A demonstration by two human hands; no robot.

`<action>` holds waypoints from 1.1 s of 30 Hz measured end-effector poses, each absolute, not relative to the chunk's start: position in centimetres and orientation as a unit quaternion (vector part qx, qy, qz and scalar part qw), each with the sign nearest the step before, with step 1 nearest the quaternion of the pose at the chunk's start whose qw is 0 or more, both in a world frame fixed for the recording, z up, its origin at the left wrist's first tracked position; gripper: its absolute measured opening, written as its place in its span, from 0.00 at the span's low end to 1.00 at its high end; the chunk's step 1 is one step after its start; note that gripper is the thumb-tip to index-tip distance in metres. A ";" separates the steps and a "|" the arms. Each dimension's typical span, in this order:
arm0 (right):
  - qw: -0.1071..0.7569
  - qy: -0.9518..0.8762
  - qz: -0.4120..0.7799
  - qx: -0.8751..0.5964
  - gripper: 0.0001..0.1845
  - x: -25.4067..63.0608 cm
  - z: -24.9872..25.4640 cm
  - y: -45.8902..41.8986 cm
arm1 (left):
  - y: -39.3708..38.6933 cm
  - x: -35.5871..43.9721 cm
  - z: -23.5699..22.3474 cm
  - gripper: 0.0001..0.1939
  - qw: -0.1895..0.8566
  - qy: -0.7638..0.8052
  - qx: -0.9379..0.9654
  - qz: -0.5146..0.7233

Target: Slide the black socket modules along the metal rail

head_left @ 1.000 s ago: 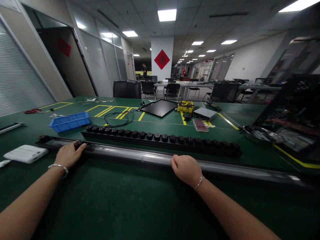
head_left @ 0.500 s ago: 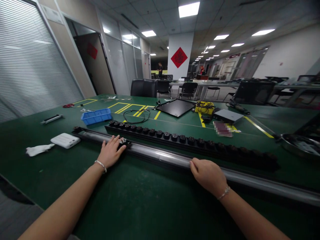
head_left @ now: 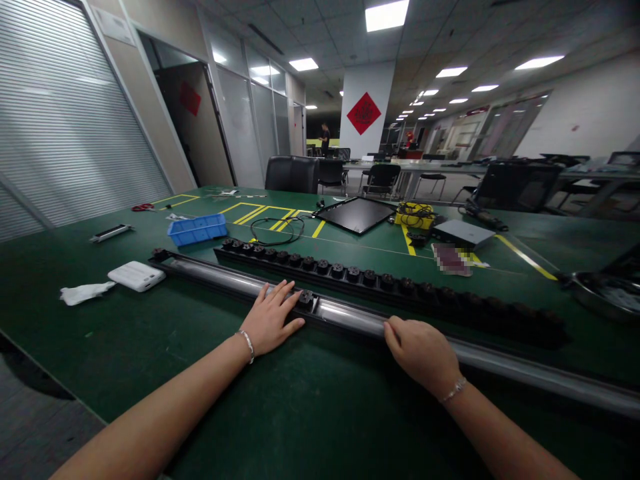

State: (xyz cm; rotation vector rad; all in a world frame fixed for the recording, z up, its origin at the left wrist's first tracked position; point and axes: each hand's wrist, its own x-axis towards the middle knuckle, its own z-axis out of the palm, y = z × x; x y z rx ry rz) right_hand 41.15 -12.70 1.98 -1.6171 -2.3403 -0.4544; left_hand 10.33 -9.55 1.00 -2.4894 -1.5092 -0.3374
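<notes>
A long metal channel (head_left: 353, 320) with black edges lies across the table in front of me. In it sits a small black block (head_left: 306, 300) with a round, socket-like top. My left hand (head_left: 273, 317) lies over the channel, fingers stretched out and open, the fingertips touching or just beside the block's left side. Closed round the channel's edge farther right is my right hand (head_left: 420, 350); its fingertips are partly hidden. Just behind the channel runs a long black strip (head_left: 370, 279) bearing a row of similar round black pieces.
To the left lie a white box-shaped device (head_left: 136, 275) and a crumpled white tissue (head_left: 86, 293). Farther back are a blue bin (head_left: 197, 230), a black cable (head_left: 277, 231), a flat black panel (head_left: 356, 215) and a yellow box (head_left: 415, 215). A metal bowl (head_left: 595, 297) stands far right.
My left hand has slid right along the channel, and the black block has moved right with it. My right hand keeps its grip in about the same place.
</notes>
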 end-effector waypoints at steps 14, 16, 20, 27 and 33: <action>0.266 -0.803 -0.162 -0.508 0.15 40.1 1.4 -13.4 | -10.7 18.5 1.1 0.37 0.097 -0.443 -0.882 -0.132; 0.284 -0.811 -0.155 -0.488 0.19 39.4 1.5 -13.7 | -11.1 19.8 0.8 0.38 0.094 -0.441 -0.882 -0.139; 0.246 -0.843 -0.134 -0.459 0.22 38.4 1.6 -13.9 | -11.7 20.7 0.7 0.34 0.071 -0.434 -0.883 -0.162; 0.256 -0.834 -0.110 -0.476 0.16 38.8 1.2 -14.0 | -11.7 20.2 0.8 0.28 0.040 -0.433 -0.881 -0.185; 0.289 -0.795 -0.124 -0.519 0.13 40.1 1.0 -13.8 | -11.7 20.2 0.8 0.21 0.036 -0.428 -0.886 -0.176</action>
